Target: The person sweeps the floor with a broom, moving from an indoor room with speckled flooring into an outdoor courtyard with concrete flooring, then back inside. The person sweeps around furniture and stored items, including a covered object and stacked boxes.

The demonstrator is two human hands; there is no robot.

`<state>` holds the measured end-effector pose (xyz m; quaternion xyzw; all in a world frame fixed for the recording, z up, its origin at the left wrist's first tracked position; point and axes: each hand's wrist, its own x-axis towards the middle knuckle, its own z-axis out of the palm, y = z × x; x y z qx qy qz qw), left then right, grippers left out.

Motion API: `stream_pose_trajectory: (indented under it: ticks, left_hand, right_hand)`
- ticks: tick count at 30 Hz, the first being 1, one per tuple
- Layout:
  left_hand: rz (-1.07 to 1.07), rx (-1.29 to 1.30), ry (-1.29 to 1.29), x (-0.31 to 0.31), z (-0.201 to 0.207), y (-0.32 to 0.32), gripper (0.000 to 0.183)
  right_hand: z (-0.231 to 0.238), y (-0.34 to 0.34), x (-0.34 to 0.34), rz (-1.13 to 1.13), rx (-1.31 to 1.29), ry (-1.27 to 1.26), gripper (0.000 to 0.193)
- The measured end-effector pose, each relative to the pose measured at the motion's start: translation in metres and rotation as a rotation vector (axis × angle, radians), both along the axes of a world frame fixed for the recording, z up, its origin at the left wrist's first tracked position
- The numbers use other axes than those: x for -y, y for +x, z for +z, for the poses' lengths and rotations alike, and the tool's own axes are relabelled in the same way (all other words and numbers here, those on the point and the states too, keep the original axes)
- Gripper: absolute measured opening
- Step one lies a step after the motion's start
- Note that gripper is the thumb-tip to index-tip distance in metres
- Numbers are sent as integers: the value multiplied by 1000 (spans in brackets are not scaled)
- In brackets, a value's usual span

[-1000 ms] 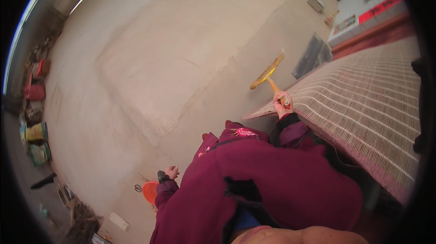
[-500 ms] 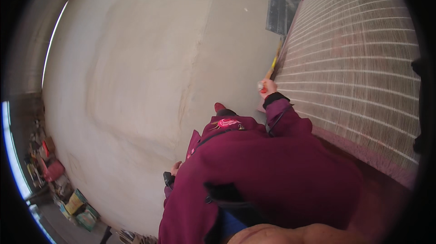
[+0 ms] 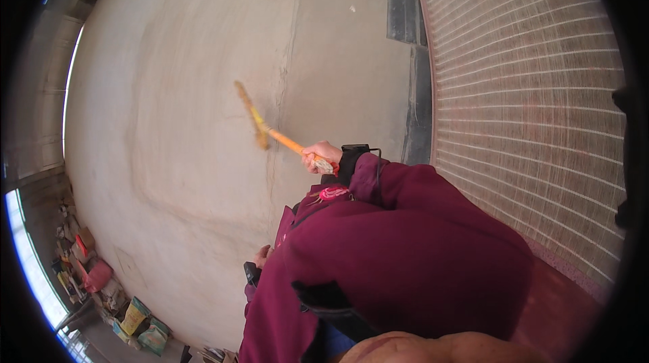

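My right hand point(image 3: 322, 156) is closed around the orange handle of a short broom point(image 3: 285, 140), held out in front of my body. Its yellow-bound straw head points to the far left over the bare floor point(image 3: 196, 92) and looks slightly blurred; I cannot tell whether it touches the floor. Low at my left side, partly covered by my maroon coat point(image 3: 405, 248), my left hand point(image 3: 262, 255) hangs with its fingers loosely out and nothing visible in it. Each wrist wears a dark strapped device.
A raised surface with a large striped mat point(image 3: 524, 92) runs along the right. Dark flat panels point(image 3: 419, 103) lie beside it. Bags and mixed clutter, including a red bundle point(image 3: 98, 275), sit at the lower left. A thin crack point(image 3: 282, 82) runs along the floor.
My right hand has swung the broom left, away from the mat's edge and across the floor in front of me. My left hand stays at my side. The view has shifted slightly.
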<state>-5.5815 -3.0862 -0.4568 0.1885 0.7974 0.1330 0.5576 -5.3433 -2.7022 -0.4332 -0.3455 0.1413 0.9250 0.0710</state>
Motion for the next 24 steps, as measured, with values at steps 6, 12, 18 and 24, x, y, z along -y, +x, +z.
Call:
stream_pose_trajectory:
  ticks: [6, 12, 18, 24]
  left_hand:
    - [-105, -48, -64, -69, 27, -22, 41]
    - [-112, 33, 78, -127, 5, -109, 42]
    - [99, 72, 130, -144, 1, -141, 41]
    - [235, 29, 77, -144, 13, -154, 39]
  right_hand:
    - [56, -13, -46, 84, -88, 86, 15]
    - [77, -35, -125, -164, 1, 215, 9]
    - [80, 3, -182, -183, 468, 573, 10]
    - [74, 54, -219, -349, 872, 742, 8]
